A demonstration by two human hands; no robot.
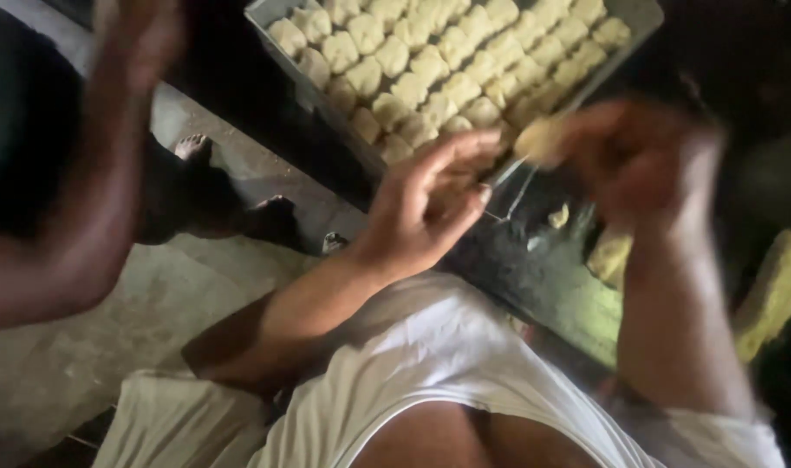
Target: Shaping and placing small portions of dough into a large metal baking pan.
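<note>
A co-worker's forearm [100, 165] stood at far left, blurred, w/ bare feet [196, 152] on the concrete floor [152, 303] behind it. The left hand [426, 204] hung open, fingers spread, holding nothing. The metal tray [278, 52], long axis running lower-left to upper-right, held rows of pale dough pieces [439, 65]. The right hand [629, 156], motion-blurred, pinched one dough piece [538, 139] beside the tray's near edge. Dark worktable [543, 269] below; dough slab [777, 290] at far right.

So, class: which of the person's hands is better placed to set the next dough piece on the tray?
The right hand: it appears to hold a dough piece beside the tray. The left hand looks empty.
</note>
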